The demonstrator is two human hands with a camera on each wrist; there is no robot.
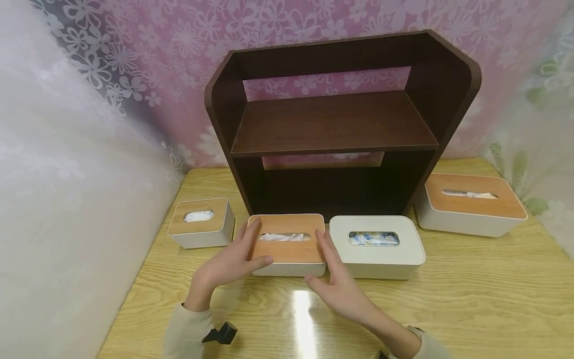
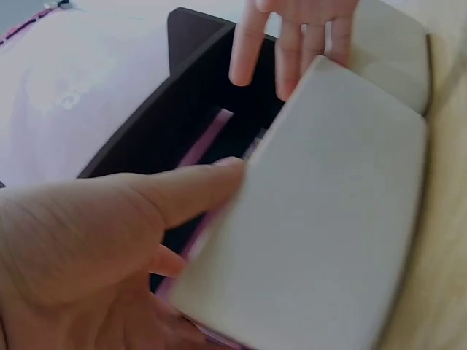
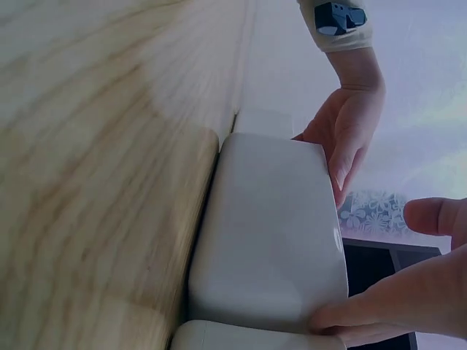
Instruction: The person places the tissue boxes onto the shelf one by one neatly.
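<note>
A tissue box [image 1: 287, 253] with a wood-coloured top and white sides stands before the dark shelf, white tissue showing in its slot. Along its left edge rests my left hand [image 1: 229, 262], thumb laid over the front rim of the top. My right hand [image 1: 341, 291] touches the box's right edge with extended fingers, its thumb held off the front. The left wrist view has the left thumb [image 2: 197, 189] straight at the rim of the white front [image 2: 314, 211]. In the right wrist view, the right fingers [image 3: 379, 306] reach in where two boxes meet.
An all-white tissue box [image 1: 376, 257] with a blue-patterned pack inside stands right of the middle one. A small wood-topped box [image 1: 217, 227] is at the left, a larger one [image 1: 471, 209] at the far right. Behind them rises a dark brown two-tier shelf [image 1: 334, 122] against the patterned wall.
</note>
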